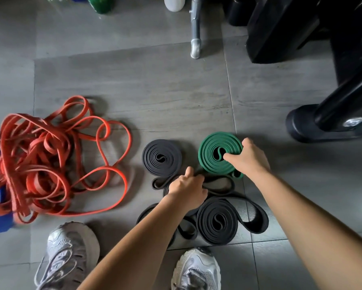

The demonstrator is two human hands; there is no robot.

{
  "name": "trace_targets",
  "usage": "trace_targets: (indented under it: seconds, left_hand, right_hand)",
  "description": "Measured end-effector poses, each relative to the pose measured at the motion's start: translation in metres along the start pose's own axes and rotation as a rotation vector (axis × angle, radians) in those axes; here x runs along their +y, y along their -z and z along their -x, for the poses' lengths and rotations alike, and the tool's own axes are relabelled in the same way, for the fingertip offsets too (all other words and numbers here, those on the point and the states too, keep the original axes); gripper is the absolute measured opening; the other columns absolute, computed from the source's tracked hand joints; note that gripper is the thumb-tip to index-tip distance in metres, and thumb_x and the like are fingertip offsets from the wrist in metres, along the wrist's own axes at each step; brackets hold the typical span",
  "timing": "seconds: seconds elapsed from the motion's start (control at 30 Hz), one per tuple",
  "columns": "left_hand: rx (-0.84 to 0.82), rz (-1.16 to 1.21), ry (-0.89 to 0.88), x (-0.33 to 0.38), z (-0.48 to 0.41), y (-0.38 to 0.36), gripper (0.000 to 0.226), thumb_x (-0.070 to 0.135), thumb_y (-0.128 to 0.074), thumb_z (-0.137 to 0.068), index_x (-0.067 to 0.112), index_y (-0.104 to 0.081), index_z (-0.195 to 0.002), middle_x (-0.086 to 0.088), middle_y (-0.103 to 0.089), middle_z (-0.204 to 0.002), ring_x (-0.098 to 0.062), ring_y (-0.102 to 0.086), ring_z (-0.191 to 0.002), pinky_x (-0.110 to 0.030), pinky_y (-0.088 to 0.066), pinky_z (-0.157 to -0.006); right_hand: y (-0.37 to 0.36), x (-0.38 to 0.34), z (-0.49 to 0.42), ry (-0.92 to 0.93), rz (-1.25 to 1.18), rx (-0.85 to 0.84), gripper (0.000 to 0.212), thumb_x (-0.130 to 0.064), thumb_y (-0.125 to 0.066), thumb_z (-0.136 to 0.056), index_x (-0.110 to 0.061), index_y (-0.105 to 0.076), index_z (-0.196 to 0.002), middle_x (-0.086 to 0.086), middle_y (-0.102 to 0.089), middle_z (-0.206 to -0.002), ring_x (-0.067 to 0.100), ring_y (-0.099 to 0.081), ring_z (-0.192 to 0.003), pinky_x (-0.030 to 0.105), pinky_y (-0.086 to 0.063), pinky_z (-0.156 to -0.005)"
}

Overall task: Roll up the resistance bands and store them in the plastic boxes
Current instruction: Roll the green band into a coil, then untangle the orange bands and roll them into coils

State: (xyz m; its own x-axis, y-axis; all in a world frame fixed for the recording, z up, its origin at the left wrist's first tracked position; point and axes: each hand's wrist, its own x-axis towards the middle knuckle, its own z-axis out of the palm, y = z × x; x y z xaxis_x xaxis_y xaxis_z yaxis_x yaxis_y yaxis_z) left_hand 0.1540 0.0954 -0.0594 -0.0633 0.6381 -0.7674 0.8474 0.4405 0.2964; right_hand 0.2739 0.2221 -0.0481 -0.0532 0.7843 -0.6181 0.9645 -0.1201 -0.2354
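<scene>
Right grip (249,158) pinches green roll (207,150); left grip (188,187) clutches black band (232,185).

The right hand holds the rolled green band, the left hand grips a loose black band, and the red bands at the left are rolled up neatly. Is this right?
Not quite. The head view shows the red bands in a loose tangled heap, not rolled. The right hand does hold the rolled green band, and the left hand grips a loose black band.

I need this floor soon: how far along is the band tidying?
Done: a small black coil and a bigger black coil lie rolled. In hand: right hand grips the green coil, left hand holds a loose black band. Remaining: tangled red bands; nothing visibly boxed.
</scene>
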Motion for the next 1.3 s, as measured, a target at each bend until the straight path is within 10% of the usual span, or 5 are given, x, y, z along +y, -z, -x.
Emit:
trace_targets:
  seconds: [0.3, 0.63, 0.8, 1.03, 1.3]
  left_hand:
    - [0.29, 0.465, 0.051, -0.027, 0.027, 0.011, 0.047, 0.028, -0.05, -0.094, 0.013, -0.043, -0.138, -0.006, -0.043, -0.14, -0.022, -0.047, -0.124, -0.027, -0.036, -0.099]
    - [0.46, 0.273, 0.33, -0.166, 0.076, 0.047, 0.044, 0.023, -0.054, -0.088, 0.013, -0.047, -0.13, -0.011, -0.045, -0.132, -0.033, -0.043, -0.122, -0.039, -0.039, -0.098]
    - [0.256, 0.146, 0.43, -0.222, 0.102, 0.021, 0.064, 0.022, -0.059, -0.085, 0.011, -0.028, -0.141, -0.008, -0.039, -0.141, -0.03, -0.038, -0.13, -0.04, -0.038, -0.101]
    - [0.108, -0.213, 0.351, -0.222, 0.127, 0.02, 0.037, 0.014, -0.05, -0.089, 0.023, -0.055, -0.125, -0.001, -0.045, -0.132, -0.024, -0.04, -0.126, -0.035, -0.041, -0.099]
    - [0.086, 0.049, 0.352, -0.205, 0.17, 0.01, 0.041, 0.023, -0.054, -0.089, 0.017, -0.051, -0.129, -0.007, -0.051, -0.134, -0.029, -0.046, -0.125, -0.039, -0.044, -0.097]
  right_hand:
    - [-0.007, 0.006, 0.011, -0.012, 0.077, -0.149, 0.088, -0.06, -0.065, -0.075, -0.013, -0.031, -0.141, 0.01, -0.046, -0.141, 0.031, -0.043, -0.128, 0.038, -0.041, -0.096]
    - [-0.055, -0.083, 0.062, 0.426, 0.148, 0.141, 0.055, -0.037, -0.063, -0.082, -0.014, -0.048, -0.129, 0.014, -0.042, -0.135, 0.035, -0.038, -0.122, 0.042, -0.034, -0.1]
    - [-0.098, -0.131, 0.103, 0.581, 0.13, -0.041, 0.051, -0.034, -0.063, -0.083, -0.015, -0.049, -0.128, 0.01, -0.041, -0.132, 0.034, -0.038, -0.12, 0.038, -0.035, -0.097]
    - [-0.088, -0.13, 0.141, 0.586, 0.183, -0.19, 0.046, -0.034, -0.06, -0.085, -0.017, -0.05, -0.127, 0.005, -0.043, -0.128, 0.028, -0.04, -0.122, 0.031, -0.037, -0.095]
    - [-0.033, -0.125, 0.177, 0.575, 0.261, -0.185, 0.038, -0.037, -0.058, -0.085, -0.019, -0.056, -0.119, 0.006, -0.049, -0.127, 0.027, -0.051, -0.114, 0.031, -0.041, -0.092]
